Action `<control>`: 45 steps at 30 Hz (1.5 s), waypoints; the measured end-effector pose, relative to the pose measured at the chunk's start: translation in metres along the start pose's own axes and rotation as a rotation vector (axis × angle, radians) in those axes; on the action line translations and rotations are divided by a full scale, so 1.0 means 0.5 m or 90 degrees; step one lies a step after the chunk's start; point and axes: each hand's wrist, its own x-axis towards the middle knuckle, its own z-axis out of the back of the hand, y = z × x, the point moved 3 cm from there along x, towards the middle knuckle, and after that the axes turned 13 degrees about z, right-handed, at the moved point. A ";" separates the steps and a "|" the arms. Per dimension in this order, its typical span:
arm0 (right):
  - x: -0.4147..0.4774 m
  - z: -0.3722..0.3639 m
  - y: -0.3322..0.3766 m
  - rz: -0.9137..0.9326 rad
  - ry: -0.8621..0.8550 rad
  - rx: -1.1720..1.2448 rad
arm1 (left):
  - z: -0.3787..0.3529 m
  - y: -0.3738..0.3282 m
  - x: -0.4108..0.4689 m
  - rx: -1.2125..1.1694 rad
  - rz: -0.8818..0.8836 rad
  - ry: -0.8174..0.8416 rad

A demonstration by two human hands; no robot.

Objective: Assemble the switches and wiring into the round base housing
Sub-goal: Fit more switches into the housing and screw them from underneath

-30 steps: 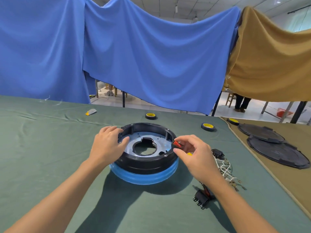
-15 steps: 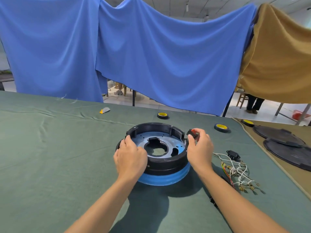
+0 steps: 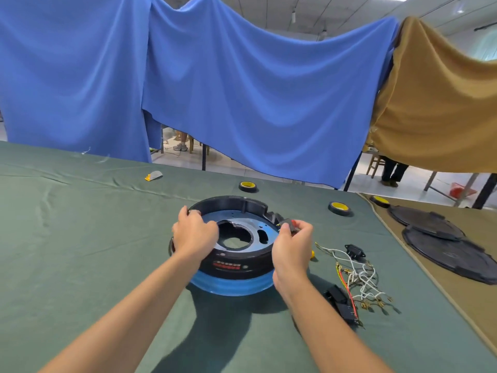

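At the desk's middle, round base housing, rim gripped by left hand; right hand pinches red switch at its wall, where tilted entry may jam.

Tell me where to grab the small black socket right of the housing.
Probably pinch the socket across its sides, from above and the far right: it lies flat on the green cloth, and the white wires trail off its near left.
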 end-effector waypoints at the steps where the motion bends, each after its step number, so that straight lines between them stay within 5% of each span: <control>1: 0.014 0.003 0.001 -0.005 -0.001 0.004 | -0.006 0.002 -0.023 -0.003 0.034 -0.015; 3: 0.033 0.015 0.003 -0.034 -0.020 0.048 | -0.010 0.006 -0.048 -0.001 0.067 -0.034; 6: 0.019 0.041 0.010 -0.056 -0.067 0.092 | 0.024 -0.004 -0.023 -0.038 -0.058 -0.066; 11: -0.062 0.034 0.017 0.009 -0.026 0.125 | 0.037 0.016 0.019 -0.045 -0.246 0.077; 19: 0.018 -0.001 -0.008 0.037 0.110 0.131 | 0.006 0.031 -0.026 -0.017 -0.255 0.064; 24: 0.064 0.032 -0.014 0.089 0.173 0.097 | 0.018 0.052 -0.051 0.242 -0.530 0.062; 28: 0.043 0.059 -0.009 0.182 0.196 0.032 | 0.032 0.039 -0.062 0.246 -0.645 -0.035; 35: 0.009 0.092 -0.013 0.267 0.212 -0.058 | -0.033 0.018 -0.098 0.274 -0.619 -0.225; 45: -0.002 0.089 -0.032 0.324 0.207 -0.160 | -0.098 -0.026 -0.130 0.296 -0.673 -0.282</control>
